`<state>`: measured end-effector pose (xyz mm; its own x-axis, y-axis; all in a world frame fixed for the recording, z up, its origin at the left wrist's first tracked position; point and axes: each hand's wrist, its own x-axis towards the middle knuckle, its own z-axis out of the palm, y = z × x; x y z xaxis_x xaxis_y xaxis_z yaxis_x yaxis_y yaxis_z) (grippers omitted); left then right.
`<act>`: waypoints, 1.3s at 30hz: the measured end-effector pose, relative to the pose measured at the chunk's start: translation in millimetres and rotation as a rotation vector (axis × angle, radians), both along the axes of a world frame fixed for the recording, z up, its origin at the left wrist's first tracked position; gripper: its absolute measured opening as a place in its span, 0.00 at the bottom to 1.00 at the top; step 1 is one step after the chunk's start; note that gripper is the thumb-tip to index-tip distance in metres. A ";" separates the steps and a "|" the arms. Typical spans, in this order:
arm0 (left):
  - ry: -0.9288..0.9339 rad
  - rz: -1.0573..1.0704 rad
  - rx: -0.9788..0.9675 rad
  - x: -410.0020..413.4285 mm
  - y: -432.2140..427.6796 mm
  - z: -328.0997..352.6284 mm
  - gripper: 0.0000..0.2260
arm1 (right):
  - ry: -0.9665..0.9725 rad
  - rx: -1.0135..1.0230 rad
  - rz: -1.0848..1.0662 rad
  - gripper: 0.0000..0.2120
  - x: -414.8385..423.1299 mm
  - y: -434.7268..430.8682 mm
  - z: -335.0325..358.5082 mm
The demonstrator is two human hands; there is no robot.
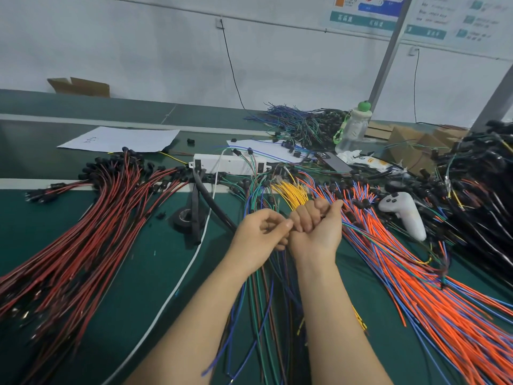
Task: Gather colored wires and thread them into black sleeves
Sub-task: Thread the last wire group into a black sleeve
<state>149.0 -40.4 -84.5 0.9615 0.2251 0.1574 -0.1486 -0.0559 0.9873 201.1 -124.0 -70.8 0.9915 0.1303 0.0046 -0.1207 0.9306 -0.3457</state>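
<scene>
I see my hands (288,229) mid-table, wire bundles (83,240) left and right, power strip (227,163) behind, bottle (352,129) beyond.

White controller (405,215), clear bottle (353,130), black tape roll (183,219), paper sheet (122,139) on green table (155,262).

Bare green mat (155,273) lay open left of centre, between the red and black wire fan (83,240) and the blue and green wires (263,295), crossed only by a thin white cable (181,279) and bounded at the far end by a roll of black tape (183,216) and a black sleeve (195,218). To the right the way was blocked: orange and blue wires (410,273) covered the mat, with a white controller (405,213) lying on them and a dark tangle of harnesses (477,195) beyond. Straight ahead stood yellow wires (291,194) and a white power strip (230,163), while behind them a bottle (354,129) and cardboard boxes (410,145) crowded the far right; a stretch of the far left was open around a paper sheet (119,138).
</scene>
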 end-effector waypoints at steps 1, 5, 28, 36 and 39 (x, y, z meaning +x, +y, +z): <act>0.013 -0.013 -0.050 -0.2 -0.7 1.1 0.03 | -0.003 0.001 0.005 0.24 0.2 -0.3 -0.3; 0.127 -0.127 -0.437 -2.3 0.3 4.1 0.05 | 0.016 0.082 0.039 0.24 -0.4 -2.2 -0.4; -0.191 0.014 0.373 3.1 8.0 -7.4 0.09 | 0.365 0.244 0.186 0.22 1.6 -9.6 -4.3; -0.181 -0.048 0.404 1.2 6.2 -7.7 0.06 | 0.390 0.202 0.121 0.21 1.8 -10.9 -3.9; -0.251 -0.004 0.534 0.8 8.2 -8.0 0.04 | 0.414 0.242 0.161 0.21 1.5 -11.3 -5.5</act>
<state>149.8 -32.2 -92.5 0.8809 0.0486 0.4709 -0.3752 -0.5347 0.7572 202.6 -135.3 -76.3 0.8839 0.3255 -0.3359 -0.3505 0.9364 -0.0148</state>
